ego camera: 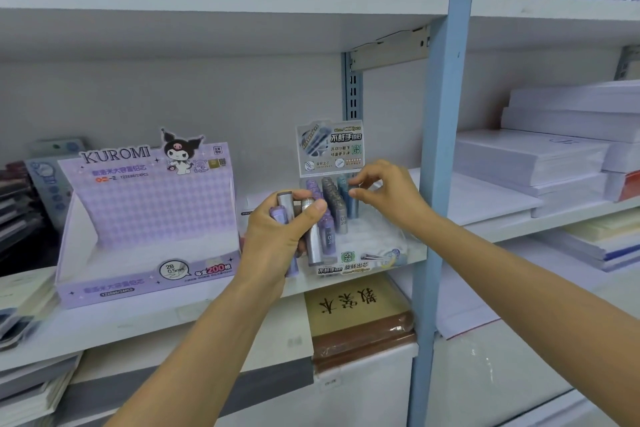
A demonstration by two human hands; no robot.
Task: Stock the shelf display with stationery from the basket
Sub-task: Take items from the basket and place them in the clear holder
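The left hand (277,236) is clenched round a bundle of lead tubes (313,243), silver and purple, held just in front of the clear display tray (381,246). The right hand (391,194) pinches the top of a blue tube (353,206) standing upright in the tray's right-hand row. The tray sits on the shelf (138,319) beside a Kuromi box (149,218); white paper stacks (530,156) lie well apart to the right
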